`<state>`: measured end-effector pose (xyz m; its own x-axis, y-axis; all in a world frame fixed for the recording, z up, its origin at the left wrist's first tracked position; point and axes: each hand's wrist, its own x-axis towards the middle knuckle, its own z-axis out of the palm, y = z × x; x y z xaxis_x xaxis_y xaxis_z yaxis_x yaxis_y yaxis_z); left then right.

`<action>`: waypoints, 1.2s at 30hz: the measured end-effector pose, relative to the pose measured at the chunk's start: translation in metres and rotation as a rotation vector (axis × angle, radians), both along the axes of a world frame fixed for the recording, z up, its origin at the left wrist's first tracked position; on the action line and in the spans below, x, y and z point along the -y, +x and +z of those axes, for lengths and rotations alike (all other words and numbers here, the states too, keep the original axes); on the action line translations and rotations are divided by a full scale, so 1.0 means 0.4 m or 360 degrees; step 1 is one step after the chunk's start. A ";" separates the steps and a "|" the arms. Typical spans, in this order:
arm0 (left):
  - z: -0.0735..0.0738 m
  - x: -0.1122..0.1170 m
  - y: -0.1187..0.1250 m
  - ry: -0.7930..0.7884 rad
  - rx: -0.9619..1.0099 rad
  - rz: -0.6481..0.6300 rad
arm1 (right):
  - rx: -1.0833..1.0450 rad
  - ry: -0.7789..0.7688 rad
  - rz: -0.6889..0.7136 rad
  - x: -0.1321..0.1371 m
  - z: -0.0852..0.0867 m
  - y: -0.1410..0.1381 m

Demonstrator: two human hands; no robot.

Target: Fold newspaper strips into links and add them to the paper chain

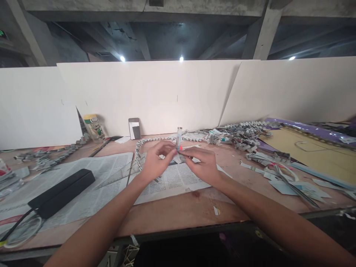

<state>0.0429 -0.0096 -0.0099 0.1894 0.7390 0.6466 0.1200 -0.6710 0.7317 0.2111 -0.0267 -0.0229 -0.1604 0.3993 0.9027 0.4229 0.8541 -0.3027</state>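
Note:
Both my hands meet over the middle of the wooden table (178, 211). My left hand (156, 161) and my right hand (202, 164) pinch a small folded strip of newspaper (176, 158) between their fingertips. A slim tube with a red tip (178, 141) stands upright just behind the fingers; which hand holds it, if either, I cannot tell. Under the hands lies a sheet of newspaper (178, 178). A chain of folded paper links (144, 144) curves round behind the left hand.
A black case (62, 192) lies on newspaper at the left, a clear set square (119, 176) beside it. Scissors (289, 181) and paper scraps lie at the right, with a pile of folded links (241, 135), brown card (314, 152), a glue bottle (94, 127) and white boards behind.

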 end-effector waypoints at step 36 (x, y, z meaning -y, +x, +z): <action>-0.003 0.010 0.020 -0.0308 0.0263 -0.0244 | -0.0806 -0.1101 0.0797 -0.032 0.014 -0.008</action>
